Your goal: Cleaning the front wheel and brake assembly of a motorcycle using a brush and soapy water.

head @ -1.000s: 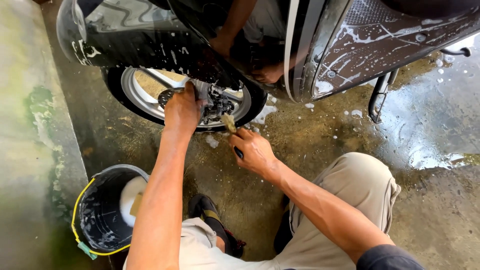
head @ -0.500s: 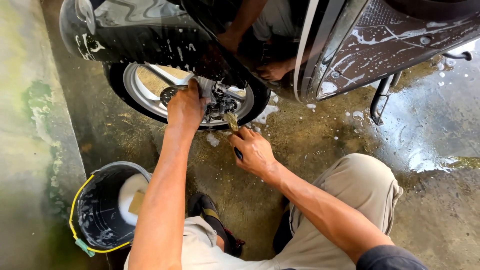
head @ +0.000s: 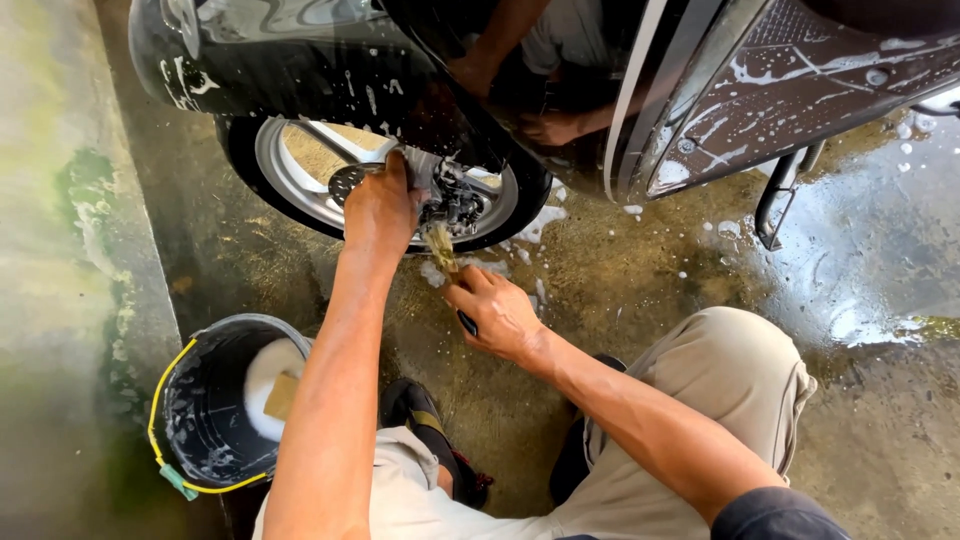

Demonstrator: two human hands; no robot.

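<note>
A soapy black scooter (head: 760, 90) stands over wet concrete, its front wheel (head: 300, 190) with a silver rim facing me. My left hand (head: 380, 205) presses a grey cloth (head: 425, 170) against the wheel hub and brake parts. My right hand (head: 495, 315) grips a small brush (head: 442, 250) by its dark handle, bristles pointing up at the lower rim. I squat with my knees on either side of my arms.
A black bucket (head: 175, 400) with a yellow rim sits at lower left, holding soapy water and a sponge. A raised concrete ledge (head: 60, 280) runs along the left. The scooter's side stand (head: 775, 205) rests on the wet floor to the right. Foam patches lie under the wheel.
Both hands stay at the wheel with only small shifts; the left hand has moved slightly along the hub with the cloth.
</note>
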